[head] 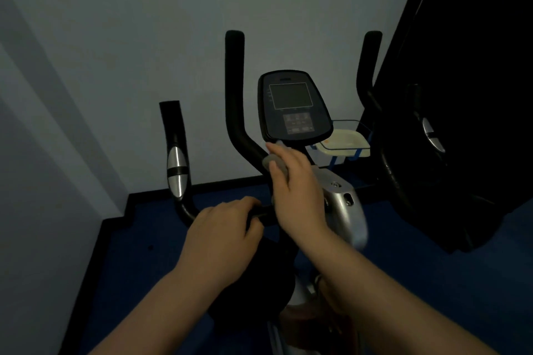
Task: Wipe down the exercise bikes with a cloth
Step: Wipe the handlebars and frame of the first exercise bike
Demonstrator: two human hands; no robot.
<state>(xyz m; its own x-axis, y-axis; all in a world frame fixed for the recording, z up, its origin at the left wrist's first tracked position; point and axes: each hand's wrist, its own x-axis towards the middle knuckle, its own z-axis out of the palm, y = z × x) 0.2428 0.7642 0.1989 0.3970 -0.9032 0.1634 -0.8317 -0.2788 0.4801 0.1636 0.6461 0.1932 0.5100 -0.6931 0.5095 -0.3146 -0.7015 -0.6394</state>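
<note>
An exercise bike stands in front of me in a dim room, with a dark console and black handlebars. My left hand grips the low crossbar of the handlebar near the silver stem. My right hand holds a small grey cloth against the bar just below the console. Only a bit of the cloth shows past the fingers.
A silver-banded grip rises at the left. A pale basin in a wire rack sits by the wall behind the bike. A large black machine fills the right side. Blue floor lies below, grey wall ahead.
</note>
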